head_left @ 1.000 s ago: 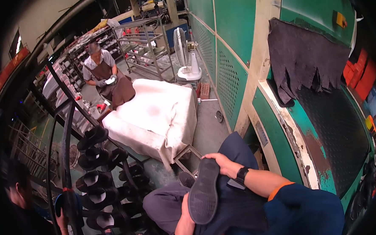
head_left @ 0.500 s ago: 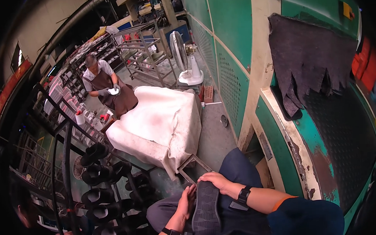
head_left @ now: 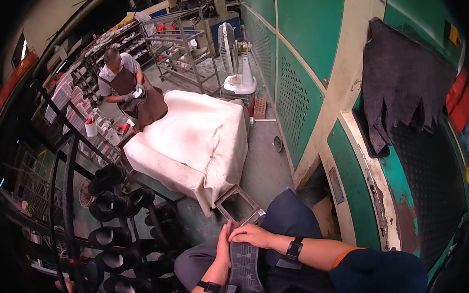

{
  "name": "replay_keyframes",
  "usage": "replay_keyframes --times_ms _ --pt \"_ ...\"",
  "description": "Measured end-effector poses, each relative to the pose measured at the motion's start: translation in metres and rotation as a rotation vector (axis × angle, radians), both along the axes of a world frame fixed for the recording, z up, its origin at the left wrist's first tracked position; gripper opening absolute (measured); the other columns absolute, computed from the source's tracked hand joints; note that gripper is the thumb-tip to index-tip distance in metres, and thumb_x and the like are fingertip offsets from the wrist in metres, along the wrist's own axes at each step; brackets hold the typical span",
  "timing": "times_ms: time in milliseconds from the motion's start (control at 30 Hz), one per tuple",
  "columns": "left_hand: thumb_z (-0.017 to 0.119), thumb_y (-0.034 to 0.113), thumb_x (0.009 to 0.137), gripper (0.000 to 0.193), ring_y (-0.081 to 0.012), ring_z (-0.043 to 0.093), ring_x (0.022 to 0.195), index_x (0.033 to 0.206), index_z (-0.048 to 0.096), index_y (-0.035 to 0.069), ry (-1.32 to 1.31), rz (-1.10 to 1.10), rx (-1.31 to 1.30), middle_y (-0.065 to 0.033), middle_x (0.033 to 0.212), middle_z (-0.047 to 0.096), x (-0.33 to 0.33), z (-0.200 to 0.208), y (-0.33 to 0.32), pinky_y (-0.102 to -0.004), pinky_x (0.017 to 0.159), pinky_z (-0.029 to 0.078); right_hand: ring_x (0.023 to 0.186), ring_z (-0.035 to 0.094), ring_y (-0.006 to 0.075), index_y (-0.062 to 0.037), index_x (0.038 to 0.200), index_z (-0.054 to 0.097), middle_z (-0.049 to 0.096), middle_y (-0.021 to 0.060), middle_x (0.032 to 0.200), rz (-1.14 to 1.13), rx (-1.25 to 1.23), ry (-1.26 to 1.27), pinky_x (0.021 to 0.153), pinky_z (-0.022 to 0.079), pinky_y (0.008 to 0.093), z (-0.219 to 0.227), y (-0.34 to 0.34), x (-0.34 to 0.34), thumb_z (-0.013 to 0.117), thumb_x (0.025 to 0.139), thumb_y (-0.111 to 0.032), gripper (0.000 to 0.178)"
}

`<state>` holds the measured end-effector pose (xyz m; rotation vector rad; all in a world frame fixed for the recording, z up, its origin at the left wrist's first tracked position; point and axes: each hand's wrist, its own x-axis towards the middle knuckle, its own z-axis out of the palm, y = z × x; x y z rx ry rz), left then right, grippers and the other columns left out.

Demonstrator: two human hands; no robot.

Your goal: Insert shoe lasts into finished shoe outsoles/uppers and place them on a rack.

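Note:
A black shoe (head_left: 244, 270) lies sole up over my lap, its toe end pointing away from me. The patterned grey-black sole faces up, and the upper is mostly hidden beneath. Along the shoe's left side my left hand (head_left: 222, 249) presses with its fingers stretched towards the toe. My right hand (head_left: 254, 235) curls over the toe end from the right, its fingertips close to the left hand's fingers. Both hands hold the shoe between them. Just past the hands is a rectangular metal frame (head_left: 227, 193).
A stand covered with pale cloth (head_left: 191, 130) is ahead. On the left, a rack holds several black shoes (head_left: 112, 237). A co-worker in a brown apron (head_left: 146, 106) handles a small pale item. A fan (head_left: 238, 66) stands by the green machine (head_left: 303, 31), and dark ragged cloth (head_left: 400, 74) hangs at right.
My view has shifted slightly. My right hand has slid further over the toe end, and both hands sit a little more to the left with the shoe.

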<state>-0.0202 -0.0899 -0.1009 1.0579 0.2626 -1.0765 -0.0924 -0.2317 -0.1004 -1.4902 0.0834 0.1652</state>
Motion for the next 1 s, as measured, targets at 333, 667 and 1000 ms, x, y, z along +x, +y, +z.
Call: replay_keyframes --times_ms 333,667,1000 --pt "0.050 0.029 0.096 0.036 -0.0200 0.066 0.087 0.111 0.063 -0.001 0.055 -0.065 -0.122 -0.0093 0.096 0.067 -0.019 0.027 0.011 -0.0281 0.077 0.054 0.092 0.062 0.0132 0.0037 0.099 0.068 0.069 0.0056 0.097 -0.216 0.008 0.031 0.084 0.047 0.0273 0.027 0.028 -0.015 0.061 0.091 -0.017 0.023" --pt "0.052 0.032 0.093 0.034 -0.0194 0.065 0.092 0.105 0.064 0.003 -0.135 -0.045 -0.032 -0.0083 0.102 0.066 -0.019 0.035 0.018 -0.0321 0.084 0.051 0.094 0.066 0.0178 -0.0002 0.098 0.069 0.071 0.0093 0.099 -0.252 -0.127 -0.225 0.086 0.049 0.0275 0.046 0.031 -0.020 0.062 0.089 -0.023 0.026" --pt "0.034 0.061 0.096 0.074 -0.0436 0.049 0.126 0.145 0.040 0.007 0.758 -0.194 -0.714 -0.0224 0.141 0.047 -0.067 0.056 0.075 -0.0545 0.102 0.044 0.085 0.068 0.0203 0.0071 0.096 0.069 0.071 0.0140 0.093 -0.421 0.651 0.211 0.080 0.053 0.0309 0.033 -0.024 0.018 0.042 0.093 -0.028 0.044"
